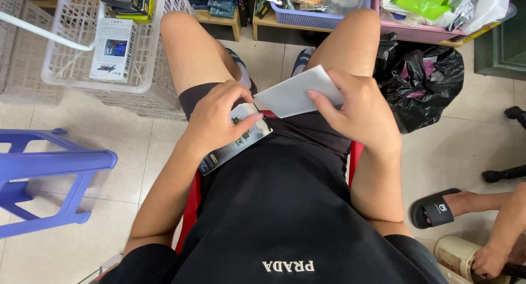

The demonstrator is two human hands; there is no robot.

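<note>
Head view. Left hand pinches the top of a dark printed retail pack over the lap, fingers curled together on it. Right hand, just right of the pack, clamps a white envelope, thumb on top, fingers beneath.

Risk, as I judge it: the pack hangs from a fingertip hold; a slip drops it toward the tiled floor.

Hidden: the pack's upper edge under the fingers, the envelope's opening, and whether the two touch.

A pale tiled floor carries a blue plastic stool near its left edge, a white plastic lattice basket toward the far-left corner, and a crumpled black plastic bag toward the far-right.
</note>
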